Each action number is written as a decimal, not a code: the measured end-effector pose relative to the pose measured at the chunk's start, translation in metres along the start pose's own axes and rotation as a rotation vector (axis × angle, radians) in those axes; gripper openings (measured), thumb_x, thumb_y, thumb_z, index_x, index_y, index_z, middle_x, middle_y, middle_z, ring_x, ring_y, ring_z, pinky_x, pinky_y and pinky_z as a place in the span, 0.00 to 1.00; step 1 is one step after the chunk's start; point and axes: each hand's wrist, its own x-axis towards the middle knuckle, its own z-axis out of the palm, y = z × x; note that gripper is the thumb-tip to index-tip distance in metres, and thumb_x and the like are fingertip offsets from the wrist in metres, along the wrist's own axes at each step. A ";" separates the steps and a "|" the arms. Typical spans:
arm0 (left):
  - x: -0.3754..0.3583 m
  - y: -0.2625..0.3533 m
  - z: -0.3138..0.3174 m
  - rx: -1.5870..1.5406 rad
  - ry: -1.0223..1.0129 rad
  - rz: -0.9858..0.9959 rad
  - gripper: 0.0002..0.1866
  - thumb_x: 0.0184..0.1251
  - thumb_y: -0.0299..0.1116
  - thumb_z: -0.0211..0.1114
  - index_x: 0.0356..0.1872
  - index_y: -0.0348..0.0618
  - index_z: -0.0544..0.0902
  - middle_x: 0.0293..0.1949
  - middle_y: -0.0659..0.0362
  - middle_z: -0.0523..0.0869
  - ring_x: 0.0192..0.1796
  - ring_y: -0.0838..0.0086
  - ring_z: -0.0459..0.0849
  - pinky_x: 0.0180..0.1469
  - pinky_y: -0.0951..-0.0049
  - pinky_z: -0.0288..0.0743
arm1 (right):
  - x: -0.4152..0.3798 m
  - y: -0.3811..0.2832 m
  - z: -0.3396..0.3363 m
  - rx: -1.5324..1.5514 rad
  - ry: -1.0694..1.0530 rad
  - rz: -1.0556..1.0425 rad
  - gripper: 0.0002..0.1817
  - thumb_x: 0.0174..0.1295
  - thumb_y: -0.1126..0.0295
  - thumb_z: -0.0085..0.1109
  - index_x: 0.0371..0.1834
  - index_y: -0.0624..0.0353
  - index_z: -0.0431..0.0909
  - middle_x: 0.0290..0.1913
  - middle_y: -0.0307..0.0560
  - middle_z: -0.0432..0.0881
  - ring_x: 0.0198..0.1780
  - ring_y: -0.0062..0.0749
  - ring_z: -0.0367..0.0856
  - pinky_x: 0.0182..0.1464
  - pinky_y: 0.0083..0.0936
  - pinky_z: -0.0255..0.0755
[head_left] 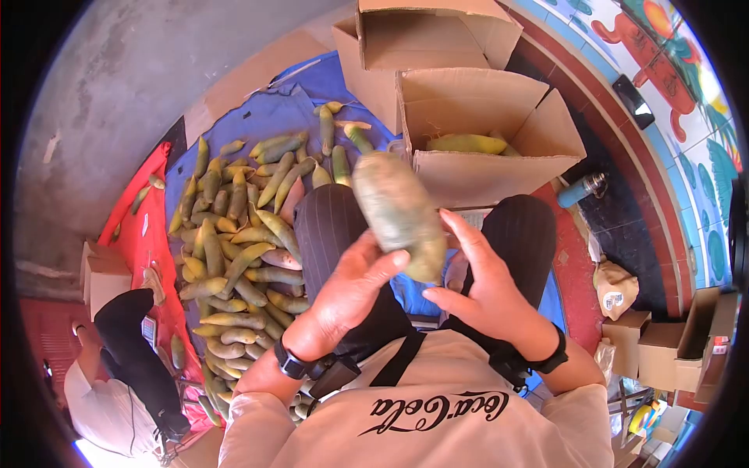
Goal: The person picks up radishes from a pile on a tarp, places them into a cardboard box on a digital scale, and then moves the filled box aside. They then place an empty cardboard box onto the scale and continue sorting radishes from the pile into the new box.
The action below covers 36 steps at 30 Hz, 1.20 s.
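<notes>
My left hand grips a large green radish from its side, thumb laid across the lower part. The radish is smeared by motion and held tilted above my lap. Just right of its lower end, my right hand is open, with thumb and forefinger spread apart. Beyond my knees stands an open cardboard box with a few green radishes inside. To the left, a big heap of green radishes covers a blue sheet.
A second open cardboard box stands behind the first. A blue flask is to the right, near a tiled wall. Cardboard boxes line the lower right. At left, another person sits beside the heap, near a red sheet.
</notes>
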 end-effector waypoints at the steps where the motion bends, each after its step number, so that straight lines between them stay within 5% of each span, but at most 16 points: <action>1: 0.004 0.002 0.004 0.098 -0.105 -0.004 0.34 0.65 0.42 0.62 0.64 0.32 0.60 0.60 0.51 0.71 0.62 0.68 0.70 0.65 0.68 0.61 | 0.001 0.002 0.003 -0.012 0.037 0.031 0.43 0.52 0.70 0.65 0.70 0.61 0.51 0.60 0.59 0.67 0.56 0.46 0.73 0.60 0.33 0.66; 7: 0.024 0.006 -0.002 0.526 -0.328 0.044 0.40 0.66 0.47 0.60 0.70 0.36 0.52 0.65 0.48 0.63 0.63 0.62 0.69 0.62 0.64 0.65 | 0.014 0.028 -0.011 0.348 0.120 0.125 0.39 0.56 0.73 0.61 0.70 0.64 0.50 0.61 0.54 0.67 0.59 0.39 0.71 0.61 0.30 0.64; 9: 0.029 0.006 -0.004 0.464 -0.312 0.073 0.38 0.65 0.43 0.62 0.70 0.38 0.53 0.64 0.48 0.66 0.63 0.62 0.69 0.62 0.63 0.66 | 0.024 0.027 -0.021 0.396 0.135 0.156 0.35 0.59 0.69 0.57 0.69 0.64 0.53 0.57 0.50 0.71 0.54 0.36 0.75 0.58 0.29 0.67; 11: 0.031 0.020 -0.009 0.720 -0.231 0.184 0.34 0.62 0.38 0.65 0.66 0.38 0.62 0.61 0.47 0.70 0.63 0.59 0.71 0.61 0.62 0.67 | 0.033 0.034 -0.042 0.644 0.091 0.418 0.32 0.61 0.64 0.54 0.67 0.65 0.57 0.51 0.48 0.76 0.47 0.30 0.79 0.49 0.24 0.70; 14: 0.038 0.027 -0.029 1.163 0.000 0.606 0.25 0.54 0.31 0.68 0.54 0.37 0.73 0.55 0.45 0.76 0.57 0.51 0.75 0.59 0.62 0.70 | 0.058 0.038 -0.075 0.404 0.176 0.350 0.31 0.61 0.61 0.53 0.65 0.63 0.62 0.46 0.44 0.78 0.40 0.26 0.79 0.39 0.19 0.69; 17: 0.038 0.021 -0.037 1.134 -0.005 0.590 0.21 0.57 0.33 0.66 0.51 0.36 0.76 0.56 0.46 0.76 0.58 0.53 0.75 0.60 0.61 0.68 | 0.085 0.064 -0.108 -0.078 0.258 0.229 0.30 0.59 0.61 0.55 0.64 0.61 0.65 0.46 0.44 0.77 0.38 0.25 0.78 0.38 0.19 0.69; 22: 0.039 0.019 -0.041 1.067 -0.011 0.603 0.17 0.55 0.31 0.67 0.45 0.38 0.78 0.54 0.48 0.78 0.55 0.55 0.77 0.58 0.62 0.70 | 0.133 0.101 -0.135 -0.056 0.069 0.598 0.30 0.58 0.61 0.57 0.64 0.60 0.66 0.48 0.46 0.77 0.43 0.28 0.76 0.37 0.22 0.71; 24: 0.041 0.018 -0.043 1.053 -0.029 0.615 0.17 0.54 0.31 0.67 0.45 0.38 0.78 0.54 0.48 0.78 0.54 0.55 0.77 0.57 0.62 0.71 | 0.149 0.115 -0.131 -0.272 -0.096 0.710 0.27 0.59 0.62 0.55 0.63 0.58 0.68 0.47 0.43 0.79 0.42 0.27 0.77 0.41 0.22 0.69; 31: 0.043 0.016 -0.042 0.999 -0.042 0.629 0.15 0.53 0.29 0.66 0.42 0.37 0.80 0.53 0.46 0.78 0.52 0.55 0.79 0.52 0.62 0.74 | 0.174 0.166 -0.109 -0.218 -0.203 0.683 0.20 0.59 0.67 0.55 0.56 0.59 0.74 0.46 0.47 0.81 0.41 0.39 0.80 0.45 0.31 0.72; 33: 0.044 0.017 -0.043 0.991 -0.068 0.677 0.15 0.53 0.29 0.67 0.42 0.37 0.80 0.53 0.46 0.77 0.52 0.54 0.78 0.52 0.61 0.74 | 0.173 0.209 -0.130 -0.745 -0.301 0.239 0.18 0.58 0.67 0.55 0.50 0.63 0.76 0.43 0.58 0.81 0.42 0.47 0.80 0.47 0.34 0.73; 36: 0.042 0.015 -0.044 0.980 -0.066 0.670 0.16 0.53 0.29 0.67 0.43 0.36 0.79 0.54 0.46 0.77 0.54 0.53 0.77 0.54 0.61 0.73 | 0.148 0.175 -0.130 -0.754 -0.049 0.116 0.11 0.58 0.71 0.54 0.41 0.65 0.78 0.38 0.61 0.80 0.44 0.50 0.79 0.45 0.34 0.72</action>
